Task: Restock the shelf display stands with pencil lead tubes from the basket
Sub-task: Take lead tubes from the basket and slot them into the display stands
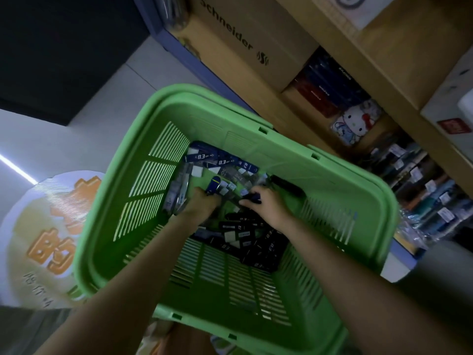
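Reaching into the green basket [332,190] with both hands, I work on the pick-up step. The basket stands on the floor just beside the shelf [422,190] at the right. The pencil lead tubes [245,237] lie loose on its bottom: blue ones marked 0.3 at the far side, black ones at the near side, and clear packets [179,193] against the left wall.

My left hand [203,201] has its fingers curled round a blue tube [214,185] with a yellow band, which sticks out toward the far side. My right hand [265,204] has its fingers bent over a dark tube [252,198] at the middle of the pile. Motion blur hides how firm that grip is.

Procedure for a clean pick:
1. Sort by type before lifting. Take one colour and one lead size per handful, so that each stand gets matching stock.
2. Line the tubes up parallel in the palm. Crossed tubes are likely to slip out on the way up.
3. Close the fingers across the middle of the tubes, not on the end caps.
4. Lift straight up, clear of the slotted walls and the rim.
5. Turn right toward the shelf only once the hands are above the rim.

The display stands themselves cannot be made out among the blurred shelf stock.
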`<action>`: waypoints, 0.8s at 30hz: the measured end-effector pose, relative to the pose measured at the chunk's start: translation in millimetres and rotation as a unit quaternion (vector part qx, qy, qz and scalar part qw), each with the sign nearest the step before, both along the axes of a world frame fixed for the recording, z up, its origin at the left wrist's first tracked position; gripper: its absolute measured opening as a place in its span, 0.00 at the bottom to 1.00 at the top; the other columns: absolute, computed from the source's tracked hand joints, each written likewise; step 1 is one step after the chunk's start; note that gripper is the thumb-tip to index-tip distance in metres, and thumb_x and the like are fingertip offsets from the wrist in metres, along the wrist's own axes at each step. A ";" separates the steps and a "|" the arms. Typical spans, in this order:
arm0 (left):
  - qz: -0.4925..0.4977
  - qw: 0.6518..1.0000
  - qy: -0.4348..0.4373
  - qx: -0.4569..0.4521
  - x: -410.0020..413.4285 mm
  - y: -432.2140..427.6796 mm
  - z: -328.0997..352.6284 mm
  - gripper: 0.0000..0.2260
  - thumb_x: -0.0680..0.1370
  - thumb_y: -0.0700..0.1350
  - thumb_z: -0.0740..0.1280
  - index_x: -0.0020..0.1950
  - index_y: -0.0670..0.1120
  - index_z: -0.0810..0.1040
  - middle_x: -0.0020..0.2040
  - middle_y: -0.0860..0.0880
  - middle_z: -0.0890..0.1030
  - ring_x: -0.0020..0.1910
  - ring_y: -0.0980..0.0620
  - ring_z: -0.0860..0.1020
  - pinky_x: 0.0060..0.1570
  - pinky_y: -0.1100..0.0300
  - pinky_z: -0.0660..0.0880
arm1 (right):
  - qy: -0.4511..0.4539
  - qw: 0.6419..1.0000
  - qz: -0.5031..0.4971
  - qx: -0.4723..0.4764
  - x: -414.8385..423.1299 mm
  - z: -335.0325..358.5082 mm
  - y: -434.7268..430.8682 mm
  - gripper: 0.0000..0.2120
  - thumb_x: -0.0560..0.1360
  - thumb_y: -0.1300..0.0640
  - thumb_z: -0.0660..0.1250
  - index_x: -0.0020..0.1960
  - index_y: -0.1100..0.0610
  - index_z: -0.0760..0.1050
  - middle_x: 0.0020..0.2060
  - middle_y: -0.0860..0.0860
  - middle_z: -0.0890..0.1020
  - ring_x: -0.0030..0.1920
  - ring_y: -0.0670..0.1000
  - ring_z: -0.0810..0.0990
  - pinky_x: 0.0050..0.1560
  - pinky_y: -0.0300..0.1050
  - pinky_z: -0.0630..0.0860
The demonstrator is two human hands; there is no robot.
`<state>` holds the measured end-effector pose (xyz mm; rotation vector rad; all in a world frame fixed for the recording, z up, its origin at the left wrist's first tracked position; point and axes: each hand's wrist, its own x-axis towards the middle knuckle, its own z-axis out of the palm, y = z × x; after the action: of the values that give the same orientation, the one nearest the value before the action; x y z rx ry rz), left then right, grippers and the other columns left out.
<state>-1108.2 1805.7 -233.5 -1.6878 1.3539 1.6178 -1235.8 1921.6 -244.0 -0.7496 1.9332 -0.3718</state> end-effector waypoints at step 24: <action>0.022 0.979 0.199 0.035 6.8 14.9 79.6 0.12 0.81 0.45 0.60 0.61 0.41 0.71 0.46 0.43 0.79 0.46 0.46 0.79 0.47 0.60 0.76 | -0.301 0.856 -0.419 -0.031 43.7 53.6 -41.0 0.24 0.79 0.48 0.61 0.68 0.62 0.66 0.63 0.50 0.74 0.64 0.49 0.72 0.66 0.43 0.66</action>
<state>-1101.4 1820.6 -153.9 -1.4098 1.4239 2.0857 -1192.1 1880.6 -190.4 0.2329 1.5333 -1.0617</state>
